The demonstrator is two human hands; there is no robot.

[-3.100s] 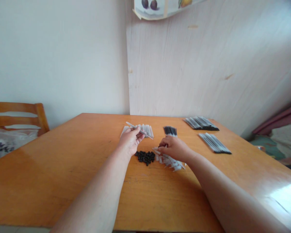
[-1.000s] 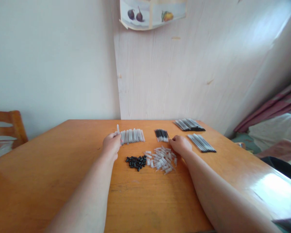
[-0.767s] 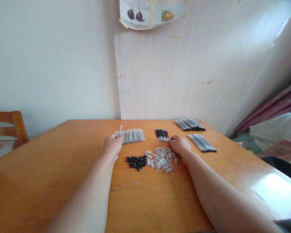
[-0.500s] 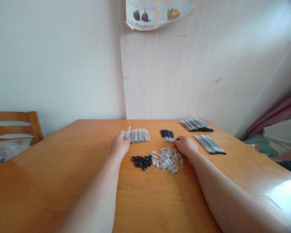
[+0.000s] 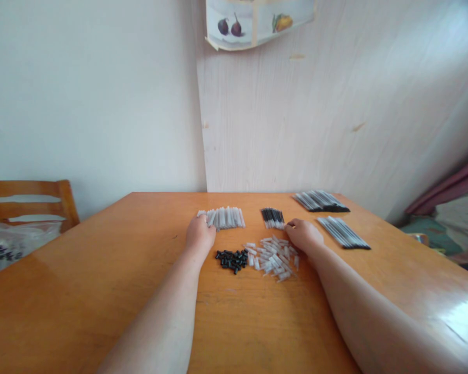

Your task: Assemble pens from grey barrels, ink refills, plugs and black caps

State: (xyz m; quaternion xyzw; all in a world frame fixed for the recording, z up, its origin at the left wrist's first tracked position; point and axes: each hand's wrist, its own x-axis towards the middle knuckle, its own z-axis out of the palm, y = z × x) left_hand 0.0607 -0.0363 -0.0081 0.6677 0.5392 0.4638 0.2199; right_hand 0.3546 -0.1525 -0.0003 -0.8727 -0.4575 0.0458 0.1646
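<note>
A row of clear pen barrels (image 5: pixel 228 218) lies toward the back of the wooden table. My left hand (image 5: pixel 200 234) is closed at the row's left end, its fingers on a barrel and partly hidden behind the hand. Right of the barrels lies a short row of black pen refills with whitish ends (image 5: pixel 273 218). My right hand (image 5: pixel 304 235) pinches at the lower right corner of that row, apparently on a refill end. Nearer to me are a heap of small black plugs (image 5: pixel 232 261) and a loose pile of translucent pointed caps (image 5: pixel 275 258).
Two batches of pens with black ends lie at the right, one at the back (image 5: pixel 322 201) and one closer (image 5: pixel 343 232). A wooden chair (image 5: pixel 68 205) with a plastic bag (image 5: pixel 19 244) stands left of the table (image 5: pixel 234 322). A wall is behind.
The view has shifted slightly, so things sit a little further right. The barrel that stuck up from my left hand no longer shows upright. My right hand stays at the refills.
</note>
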